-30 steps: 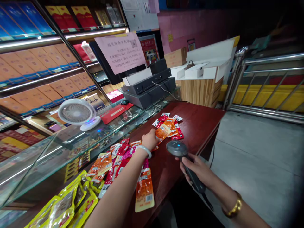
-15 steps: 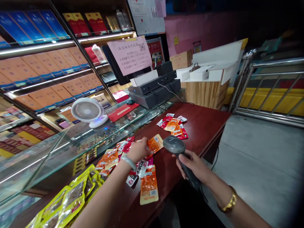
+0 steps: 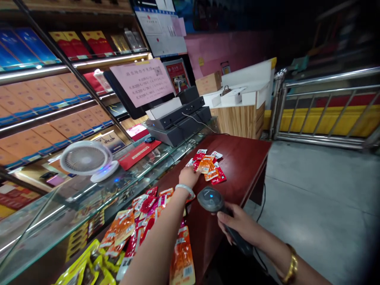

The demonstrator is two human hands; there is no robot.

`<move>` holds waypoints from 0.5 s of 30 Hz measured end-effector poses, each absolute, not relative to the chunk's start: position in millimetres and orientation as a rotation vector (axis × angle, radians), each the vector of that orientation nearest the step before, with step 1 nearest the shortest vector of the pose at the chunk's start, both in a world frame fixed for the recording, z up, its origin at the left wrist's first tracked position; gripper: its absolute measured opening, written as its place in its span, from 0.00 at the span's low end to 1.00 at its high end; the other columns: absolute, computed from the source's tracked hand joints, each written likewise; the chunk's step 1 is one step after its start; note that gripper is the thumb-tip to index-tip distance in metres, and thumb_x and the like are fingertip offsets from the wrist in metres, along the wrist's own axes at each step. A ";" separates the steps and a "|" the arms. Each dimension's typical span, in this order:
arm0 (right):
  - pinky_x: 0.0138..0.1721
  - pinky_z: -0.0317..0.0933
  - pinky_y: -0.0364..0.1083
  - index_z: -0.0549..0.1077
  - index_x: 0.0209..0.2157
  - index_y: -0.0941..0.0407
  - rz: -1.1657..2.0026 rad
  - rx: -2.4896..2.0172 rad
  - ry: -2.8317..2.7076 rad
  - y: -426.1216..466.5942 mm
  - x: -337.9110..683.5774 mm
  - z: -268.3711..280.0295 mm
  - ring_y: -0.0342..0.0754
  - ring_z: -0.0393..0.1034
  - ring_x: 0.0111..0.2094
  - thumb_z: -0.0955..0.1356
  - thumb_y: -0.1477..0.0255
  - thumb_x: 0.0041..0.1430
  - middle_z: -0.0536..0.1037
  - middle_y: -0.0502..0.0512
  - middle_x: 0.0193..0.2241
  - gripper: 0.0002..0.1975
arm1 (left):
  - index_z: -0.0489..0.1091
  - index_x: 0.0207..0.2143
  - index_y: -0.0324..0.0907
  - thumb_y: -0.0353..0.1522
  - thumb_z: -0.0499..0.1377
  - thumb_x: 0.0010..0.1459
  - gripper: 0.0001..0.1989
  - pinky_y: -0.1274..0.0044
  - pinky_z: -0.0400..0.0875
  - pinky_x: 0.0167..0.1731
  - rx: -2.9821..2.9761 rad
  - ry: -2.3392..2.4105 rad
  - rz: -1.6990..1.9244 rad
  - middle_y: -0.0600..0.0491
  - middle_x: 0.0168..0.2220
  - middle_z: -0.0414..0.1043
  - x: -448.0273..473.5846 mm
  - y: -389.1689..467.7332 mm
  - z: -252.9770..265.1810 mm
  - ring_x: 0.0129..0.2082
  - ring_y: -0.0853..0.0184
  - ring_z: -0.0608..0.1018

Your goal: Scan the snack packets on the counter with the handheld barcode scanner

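Observation:
My left hand [image 3: 189, 177], a pale bangle on its wrist, reaches to the far pile of small snack packets. Its fingers are curled at the left edge of an orange snack packet [image 3: 205, 163]; the fingertips are partly hidden. A red packet [image 3: 219, 177] lies beside it. My right hand [image 3: 234, 223] grips the handle of a dark grey barcode scanner [image 3: 211, 199], which shows a small blue light and points over the table. Below my left forearm spreads a nearer heap of orange packets [image 3: 118, 227] and red packets [image 3: 148, 204]. One longer orange packet [image 3: 183, 257] lies by the front edge.
Yellow-edged bags [image 3: 89, 263] lie at the lower left of the red-brown table [image 3: 240, 154]. Along its left runs a glass display case [image 3: 74, 209] with a white fan [image 3: 86, 158]. A monitor [image 3: 118, 95] and a cash drawer [image 3: 178, 124] stand behind. A metal railing [image 3: 326, 111] is at the right.
My left hand has moved from the near heap, where it held an orange packet, forward to the far pile. A blue light now shows on the scanner. The view has swung rightward.

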State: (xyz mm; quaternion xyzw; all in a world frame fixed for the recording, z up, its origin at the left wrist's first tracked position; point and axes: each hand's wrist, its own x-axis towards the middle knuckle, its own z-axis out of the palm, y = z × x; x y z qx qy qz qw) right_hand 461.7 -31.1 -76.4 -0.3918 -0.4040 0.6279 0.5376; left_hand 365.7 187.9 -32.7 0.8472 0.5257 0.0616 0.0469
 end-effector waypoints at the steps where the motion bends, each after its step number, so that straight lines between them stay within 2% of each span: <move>1: 0.13 0.58 0.36 0.65 0.38 0.57 1.483 -0.949 -0.946 -33.1 465.3 -78.5 0.36 0.61 0.12 0.68 0.50 0.55 0.68 0.42 0.18 0.24 | 0.73 0.43 0.39 0.52 0.50 0.57 0.28 0.72 0.67 0.41 2.553 1.676 0.178 0.39 0.45 0.74 377.3 192.8 -36.9 0.46 0.56 0.76; 4: 0.13 0.58 0.36 0.65 0.40 0.58 1.461 -0.981 -0.904 -37.9 473.5 -83.2 0.36 0.61 0.12 0.68 0.51 0.55 0.68 0.42 0.18 0.24 | 0.71 0.46 0.38 0.56 0.55 0.50 0.34 0.68 0.67 0.44 2.494 1.824 0.143 0.36 0.50 0.71 399.5 205.5 -44.1 0.51 0.49 0.72; 7: 0.13 0.58 0.36 0.65 0.40 0.58 1.446 -0.988 -0.881 -40.0 476.8 -85.4 0.35 0.61 0.12 0.68 0.51 0.56 0.68 0.42 0.18 0.24 | 0.71 0.46 0.39 0.56 0.59 0.45 0.34 0.69 0.67 0.44 2.439 1.768 0.052 0.37 0.50 0.72 402.6 214.7 -46.1 0.51 0.50 0.73; 9: 0.13 0.57 0.36 0.65 0.40 0.58 1.444 -0.994 -0.872 -39.8 477.0 -86.3 0.35 0.61 0.12 0.68 0.51 0.56 0.68 0.41 0.18 0.24 | 0.71 0.43 0.41 0.52 0.60 0.47 0.28 0.71 0.68 0.40 2.377 1.665 0.043 0.40 0.47 0.74 395.5 217.1 -46.0 0.46 0.53 0.76; 12: 0.13 0.58 0.36 0.65 0.40 0.58 1.452 -0.999 -0.875 -37.9 475.0 -87.9 0.36 0.62 0.12 0.68 0.51 0.56 0.68 0.42 0.18 0.23 | 0.72 0.42 0.43 0.42 0.55 0.57 0.16 0.75 0.66 0.37 2.354 1.580 0.172 0.45 0.41 0.77 375.7 212.5 -45.0 0.41 0.60 0.78; 15: 0.13 0.58 0.36 0.65 0.38 0.57 1.448 -0.986 -0.888 -34.9 470.8 -88.7 0.36 0.62 0.12 0.67 0.52 0.57 0.69 0.42 0.18 0.22 | 0.72 0.41 0.43 0.38 0.51 0.62 0.14 0.77 0.65 0.35 2.372 1.569 0.298 0.47 0.39 0.77 351.9 202.1 -44.3 0.38 0.64 0.77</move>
